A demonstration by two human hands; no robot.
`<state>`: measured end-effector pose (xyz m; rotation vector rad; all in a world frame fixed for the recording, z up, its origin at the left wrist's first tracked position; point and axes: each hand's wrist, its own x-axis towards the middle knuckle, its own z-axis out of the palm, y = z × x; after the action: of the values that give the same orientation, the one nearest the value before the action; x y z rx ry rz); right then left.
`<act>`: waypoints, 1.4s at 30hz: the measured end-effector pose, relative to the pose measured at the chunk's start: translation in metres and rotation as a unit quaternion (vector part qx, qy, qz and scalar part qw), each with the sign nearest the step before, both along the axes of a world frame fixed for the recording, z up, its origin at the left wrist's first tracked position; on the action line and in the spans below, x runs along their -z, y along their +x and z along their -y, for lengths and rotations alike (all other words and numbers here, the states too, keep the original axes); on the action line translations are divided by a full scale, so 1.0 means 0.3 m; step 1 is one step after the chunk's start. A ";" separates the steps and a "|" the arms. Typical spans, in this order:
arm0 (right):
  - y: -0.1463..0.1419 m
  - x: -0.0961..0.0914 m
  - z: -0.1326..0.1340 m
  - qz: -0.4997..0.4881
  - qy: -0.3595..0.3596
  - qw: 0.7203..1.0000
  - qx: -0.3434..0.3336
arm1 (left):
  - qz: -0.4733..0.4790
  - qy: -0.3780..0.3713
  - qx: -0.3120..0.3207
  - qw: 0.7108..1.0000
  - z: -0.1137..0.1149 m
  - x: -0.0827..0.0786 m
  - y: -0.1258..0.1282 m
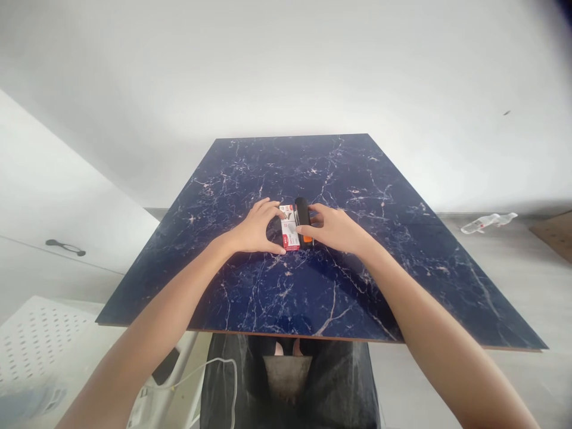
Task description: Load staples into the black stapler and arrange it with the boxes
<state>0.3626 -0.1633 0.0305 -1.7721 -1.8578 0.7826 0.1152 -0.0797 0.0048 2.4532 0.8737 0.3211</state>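
A small red and white printed box (289, 229) lies near the middle of the table. Around its left side curves my left hand (257, 229), with the thumb at the near end and the fingers at the far end. Close against the box's right side is a black stapler (302, 211) with an orange patch near its front end. My right hand (333, 226) grips the stapler from the right, its thumb on the near side and its fingers partly hidden behind it.
The table (286, 298) has a dark blue marbled top with light veins. A white perforated panel (40, 339) and a pale cable (235, 381) are at the lower left. A clear plastic item (489, 222) lies on the floor at right, beside a brown cardboard piece (556, 235).
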 end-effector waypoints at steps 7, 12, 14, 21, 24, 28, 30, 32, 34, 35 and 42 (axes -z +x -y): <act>-0.005 0.007 0.004 0.003 0.002 1.000 0.008 | -0.026 -0.014 -0.003 1.000 0.004 -0.004 0.006; -0.017 0.004 0.012 0.013 0.005 1.000 0.023 | -0.025 0.001 0.008 1.000 0.003 0.009 0.004; -0.029 0.001 0.016 0.020 0.005 0.999 0.030 | -0.016 0.011 0.016 1.000 0.004 0.017 0.003; -0.068 -0.006 0.022 0.078 0.021 0.994 0.071 | -0.005 0.009 0.006 1.000 0.008 0.031 0.010; -0.038 -0.018 0.029 0.118 0.017 0.990 0.078 | -0.005 0.012 0.014 1.000 0.004 0.030 0.064; 0.106 -0.032 0.043 0.133 0.001 0.985 0.110 | -0.012 0.027 0.044 0.999 -0.027 0.025 0.245; 0.219 -0.032 0.049 0.141 -0.001 0.981 0.136 | -0.019 0.037 0.072 0.997 -0.051 0.021 0.380; 0.345 -0.026 0.051 0.151 -0.005 0.976 0.159 | -0.021 0.048 0.106 0.993 -0.074 0.016 0.532; 0.469 -0.017 0.050 0.161 -0.016 0.968 0.193 | -0.029 0.054 0.129 0.990 -0.088 0.012 0.683; 0.524 -0.011 0.049 0.161 -0.018 0.964 0.209 | -0.036 0.055 0.137 0.988 -0.091 0.010 0.753; 0.699 -0.001 0.095 0.120 -0.003 0.949 0.292 | -0.066 0.043 0.138 0.987 -0.083 -0.019 0.907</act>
<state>0.5722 -0.1917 0.0308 -2.3332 -1.3252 0.3556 0.3874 -0.0549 0.0105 2.6580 0.5693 0.0991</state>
